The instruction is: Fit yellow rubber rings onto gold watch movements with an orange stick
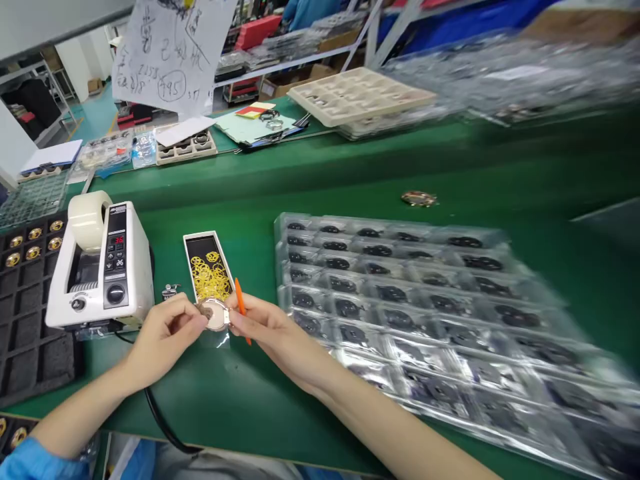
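Note:
My left hand [167, 340] pinches the left edge of a round, rose-gold watch case [217, 316]. On the case's other side, my right hand [267, 333] grips its edge between thumb and fingers. A thin orange stick [241, 298] is also held in the right hand, tilted across the fingers. Just beyond the hands lies a white-rimmed box [186, 252] with many thin yellow rings [207, 272] in it. A small metal piece [170, 291] sits on the green bench beside my left hand. Detail on the watch case is too small to make out.
A white tape dispenser [137, 247] stands at left, next to a black tray [25, 293] with several gold rings. Clear plastic trays [395, 287] of dark parts cover the right side. Another watch part [419, 198] lies behind them; a beige tray [363, 93] rests at the back.

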{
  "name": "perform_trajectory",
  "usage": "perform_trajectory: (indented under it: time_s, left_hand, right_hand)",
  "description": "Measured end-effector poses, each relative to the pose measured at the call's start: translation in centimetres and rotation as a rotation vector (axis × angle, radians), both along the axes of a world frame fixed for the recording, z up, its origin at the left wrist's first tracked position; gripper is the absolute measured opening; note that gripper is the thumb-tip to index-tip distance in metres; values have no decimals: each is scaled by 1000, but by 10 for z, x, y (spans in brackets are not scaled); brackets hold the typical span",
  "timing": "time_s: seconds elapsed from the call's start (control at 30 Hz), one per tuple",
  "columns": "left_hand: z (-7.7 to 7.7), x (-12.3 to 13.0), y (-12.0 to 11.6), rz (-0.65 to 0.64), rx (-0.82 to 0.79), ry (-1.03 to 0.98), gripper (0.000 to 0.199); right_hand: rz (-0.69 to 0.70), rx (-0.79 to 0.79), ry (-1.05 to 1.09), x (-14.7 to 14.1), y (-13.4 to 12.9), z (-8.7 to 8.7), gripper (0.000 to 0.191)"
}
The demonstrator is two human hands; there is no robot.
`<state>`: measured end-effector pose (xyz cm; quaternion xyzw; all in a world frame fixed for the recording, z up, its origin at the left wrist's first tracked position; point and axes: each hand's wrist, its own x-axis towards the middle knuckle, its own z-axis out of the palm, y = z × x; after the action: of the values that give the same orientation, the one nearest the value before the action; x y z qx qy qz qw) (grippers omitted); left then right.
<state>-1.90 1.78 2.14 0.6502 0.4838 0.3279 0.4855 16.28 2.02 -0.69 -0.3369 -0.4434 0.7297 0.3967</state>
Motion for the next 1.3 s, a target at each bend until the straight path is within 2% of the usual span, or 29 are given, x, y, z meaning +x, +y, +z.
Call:
perform_trajectory:
  time_s: [0.33, 0.8, 0.9, 1.0, 1.13, 1.2, 1.3]
  left_hand:
    - [-6, -6, 0, -38, -64, -3, 32]
    - [-10, -7, 1, -32, -28, 14, 27]
    - [-13, -7, 0, -32, 42, 82, 28]
    - [-16, -6, -5, -6, 174, 233, 26]
    - [-21, -6, -11, 110, 320, 386, 4]
    - [-23, -7, -12, 136, 386, 316, 17]
    - [-23, -8, -10, 89, 491, 101, 21]
  right_hand:
    - [45, -26, 14, -3, -2, -5, 39]
    - [34, -21, -34, -3, -2, -4, 42]
    - [30, 26, -61, -4, -3, -5, 41]
    - [30, 98, -128, -5, -4, -6, 44]
    - [-7, 150, -208, -5, -4, -6, 47]
    - [-6, 140, -201, -4, -3, -5, 47]
    - [23, 95, -141, -2, -2, -4, 46]
